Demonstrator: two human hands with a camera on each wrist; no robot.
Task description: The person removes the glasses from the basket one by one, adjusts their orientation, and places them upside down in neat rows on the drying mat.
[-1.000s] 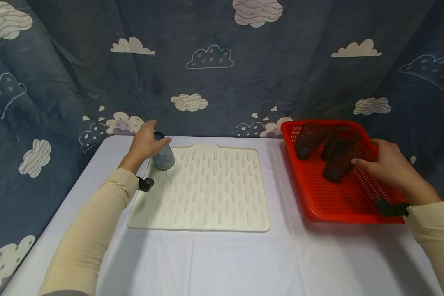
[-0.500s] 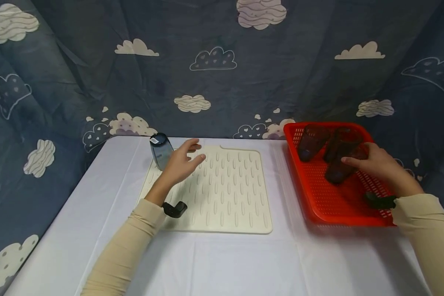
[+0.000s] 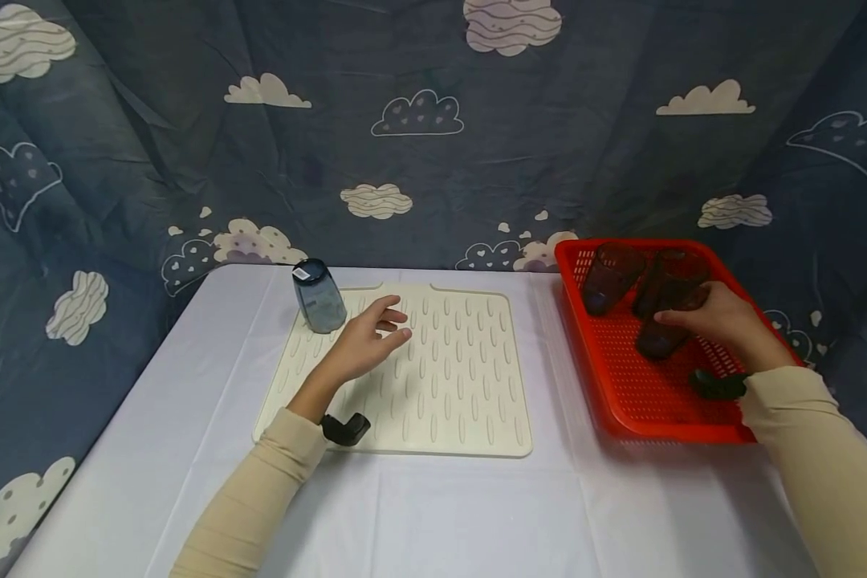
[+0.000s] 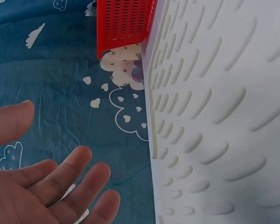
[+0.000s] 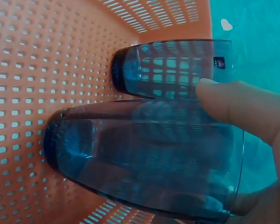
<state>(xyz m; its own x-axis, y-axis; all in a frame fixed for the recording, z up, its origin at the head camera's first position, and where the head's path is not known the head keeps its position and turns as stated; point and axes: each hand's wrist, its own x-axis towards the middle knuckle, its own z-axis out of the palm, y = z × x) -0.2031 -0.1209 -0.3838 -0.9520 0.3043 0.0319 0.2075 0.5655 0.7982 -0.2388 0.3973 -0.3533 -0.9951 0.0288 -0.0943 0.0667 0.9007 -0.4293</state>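
Note:
A blue-grey glass (image 3: 319, 296) stands upside down on the far left corner of a cream ridged mat (image 3: 441, 377). My left hand (image 3: 367, 339) hovers open over the mat just right of that glass, holding nothing; its fingers (image 4: 60, 182) are spread in the left wrist view. In the red perforated basket (image 3: 621, 393) lie three dark glasses. My right hand (image 3: 701, 317) grips the nearest glass (image 3: 657, 337), with a thumb (image 5: 238, 105) across the glass (image 5: 144, 158). Another glass (image 5: 172, 67) lies behind it.
The mat (image 4: 214, 116) and basket (image 4: 123, 23) sit on a white-covered table (image 3: 433, 514). A blue cloud-print cloth (image 3: 433, 128) hangs behind and at both sides. Two more glasses (image 3: 607, 277) lean at the basket's far end.
My left hand let go of the upside-down glass and drew back to the right over the mat. My right hand moved slightly inward in the basket and closed round a glass.

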